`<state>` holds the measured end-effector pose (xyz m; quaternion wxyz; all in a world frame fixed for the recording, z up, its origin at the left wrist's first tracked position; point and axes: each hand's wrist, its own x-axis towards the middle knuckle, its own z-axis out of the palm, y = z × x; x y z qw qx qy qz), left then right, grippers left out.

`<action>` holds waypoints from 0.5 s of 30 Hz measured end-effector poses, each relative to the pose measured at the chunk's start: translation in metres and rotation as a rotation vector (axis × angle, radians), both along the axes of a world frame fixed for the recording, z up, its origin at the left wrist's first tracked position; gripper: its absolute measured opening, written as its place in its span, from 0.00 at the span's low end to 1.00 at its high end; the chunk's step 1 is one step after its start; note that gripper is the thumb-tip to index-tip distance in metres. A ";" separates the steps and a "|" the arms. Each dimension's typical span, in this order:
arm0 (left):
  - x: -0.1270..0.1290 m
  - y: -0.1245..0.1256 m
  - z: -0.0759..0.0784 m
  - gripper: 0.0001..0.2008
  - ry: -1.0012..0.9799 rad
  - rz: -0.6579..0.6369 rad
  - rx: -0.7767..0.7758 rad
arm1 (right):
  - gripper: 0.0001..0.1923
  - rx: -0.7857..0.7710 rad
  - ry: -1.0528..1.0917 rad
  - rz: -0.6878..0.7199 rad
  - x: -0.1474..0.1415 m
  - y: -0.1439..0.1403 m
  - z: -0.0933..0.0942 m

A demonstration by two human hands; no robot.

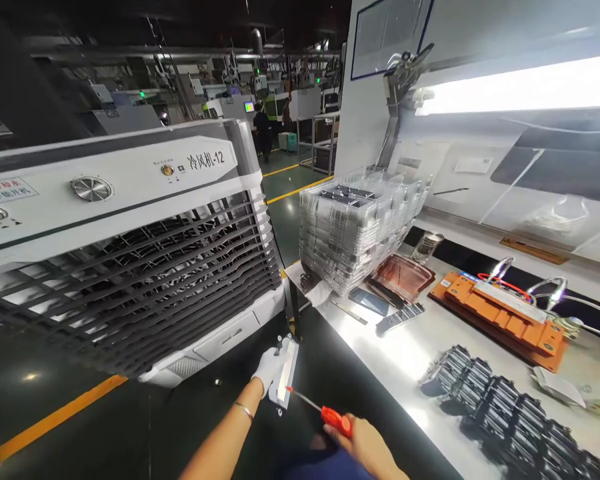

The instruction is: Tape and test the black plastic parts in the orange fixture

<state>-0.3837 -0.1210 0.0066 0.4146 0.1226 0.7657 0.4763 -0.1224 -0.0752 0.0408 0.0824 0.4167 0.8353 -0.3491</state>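
Note:
My left hand [269, 368], in a white glove, is closed around the edge of a narrow pale plate [289, 367] with small tabs at its ends, held tilted beside the bench. My right hand [371, 445], bare, grips a red-handled tool [336, 421] with a thin shaft. The tool's red tip meets or lies just over the lower part of the plate; contact cannot be told. On the bench to the right lie a row of black molded parts [510, 413] and one dark ribbed strip [400, 319].
A large air cooler [190, 160] stands on the left. Stacked clear plastic trays [345, 233] rise at the bench's [405, 373] far end. Near them sit a reddish-brown tray [405, 277], a glass jar [427, 247] and an orange fixture [500, 317] with cables. People [263, 130] are far behind.

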 end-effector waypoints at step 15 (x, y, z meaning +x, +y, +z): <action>0.008 0.014 0.004 0.20 0.084 -0.117 -0.010 | 0.25 -0.026 -0.225 0.029 -0.003 -0.009 0.010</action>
